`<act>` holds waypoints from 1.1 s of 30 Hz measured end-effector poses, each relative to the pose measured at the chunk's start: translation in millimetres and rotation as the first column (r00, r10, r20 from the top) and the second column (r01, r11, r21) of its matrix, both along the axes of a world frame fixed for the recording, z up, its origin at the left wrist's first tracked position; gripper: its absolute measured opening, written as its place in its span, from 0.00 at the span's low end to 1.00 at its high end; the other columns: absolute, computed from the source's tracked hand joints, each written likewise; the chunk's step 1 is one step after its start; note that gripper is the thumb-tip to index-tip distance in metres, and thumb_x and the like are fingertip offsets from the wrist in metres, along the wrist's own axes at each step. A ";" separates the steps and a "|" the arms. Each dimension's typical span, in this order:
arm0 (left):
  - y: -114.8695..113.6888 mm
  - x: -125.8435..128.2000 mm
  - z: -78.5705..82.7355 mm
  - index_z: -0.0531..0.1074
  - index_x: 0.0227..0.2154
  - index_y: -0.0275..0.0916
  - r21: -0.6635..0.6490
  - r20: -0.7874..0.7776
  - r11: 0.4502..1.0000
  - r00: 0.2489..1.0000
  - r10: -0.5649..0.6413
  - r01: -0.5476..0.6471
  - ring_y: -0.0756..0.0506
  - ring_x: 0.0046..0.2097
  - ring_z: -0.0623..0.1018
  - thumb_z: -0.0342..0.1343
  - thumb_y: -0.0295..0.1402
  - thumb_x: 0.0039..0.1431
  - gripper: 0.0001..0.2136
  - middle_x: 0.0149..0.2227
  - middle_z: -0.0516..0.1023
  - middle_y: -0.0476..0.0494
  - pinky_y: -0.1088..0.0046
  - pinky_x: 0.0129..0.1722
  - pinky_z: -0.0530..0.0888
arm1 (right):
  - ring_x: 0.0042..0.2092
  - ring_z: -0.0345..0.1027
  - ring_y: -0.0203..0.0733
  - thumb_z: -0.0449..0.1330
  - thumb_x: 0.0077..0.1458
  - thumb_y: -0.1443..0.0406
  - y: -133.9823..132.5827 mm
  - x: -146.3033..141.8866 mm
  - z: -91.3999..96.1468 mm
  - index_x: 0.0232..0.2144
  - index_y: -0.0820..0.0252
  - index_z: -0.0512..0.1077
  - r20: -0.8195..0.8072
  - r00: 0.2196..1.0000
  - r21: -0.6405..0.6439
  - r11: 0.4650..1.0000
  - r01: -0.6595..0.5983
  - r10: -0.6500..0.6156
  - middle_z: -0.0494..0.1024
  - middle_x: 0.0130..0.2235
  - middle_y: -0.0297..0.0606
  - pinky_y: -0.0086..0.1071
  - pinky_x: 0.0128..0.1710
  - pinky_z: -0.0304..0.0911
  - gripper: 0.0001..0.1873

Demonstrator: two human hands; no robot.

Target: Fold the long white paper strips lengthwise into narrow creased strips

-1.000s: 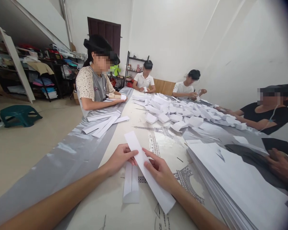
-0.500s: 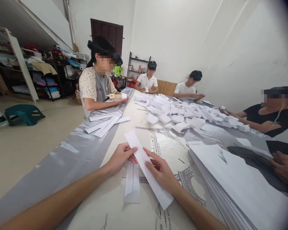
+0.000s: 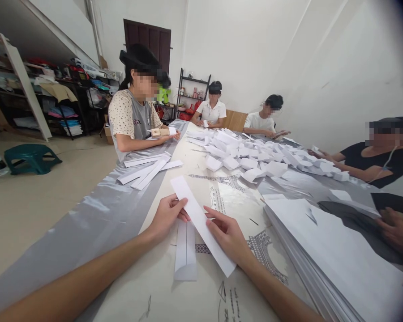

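A long white paper strip [image 3: 201,221] is held slanted above the table between both my hands. My left hand [image 3: 166,215] pinches its left edge near the upper half, fingers closed on it. My right hand [image 3: 227,235] grips the strip's right edge lower down, thumb on top. Beneath them a folded white paper piece [image 3: 185,255] lies flat on the table, which is covered with a cloth printed with Eiffel towers [image 3: 221,201].
A thick stack of white sheets [image 3: 329,259] lies at the right. Folded paper pieces [image 3: 255,156] are heaped in the table's middle, and several loose strips [image 3: 147,170] lie at the left. Other people sit around the table; one's hand [image 3: 394,232] rests at the right. A green stool [image 3: 28,157] stands on the floor.
The strip has slid up and left between my hands, so less of it hangs below my right hand. Both hands keep their hold.
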State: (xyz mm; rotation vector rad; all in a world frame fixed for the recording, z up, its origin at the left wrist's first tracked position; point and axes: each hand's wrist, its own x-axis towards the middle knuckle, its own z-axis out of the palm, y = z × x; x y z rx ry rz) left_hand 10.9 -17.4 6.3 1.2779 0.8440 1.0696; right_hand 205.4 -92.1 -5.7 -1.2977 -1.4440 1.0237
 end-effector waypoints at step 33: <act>-1.0 0.1 -2.8 0.71 0.27 0.36 0.077 -0.043 0.995 0.997 0.065 -0.062 0.51 0.19 0.72 0.58 0.43 0.60 0.14 0.19 0.73 0.49 0.78 0.18 0.66 | 0.40 0.71 0.47 0.53 0.66 0.59 -4.6 -5.5 -0.8 0.61 0.55 0.68 0.297 0.954 0.274 0.961 -0.043 -0.042 0.78 0.48 0.43 0.38 0.37 0.68 0.23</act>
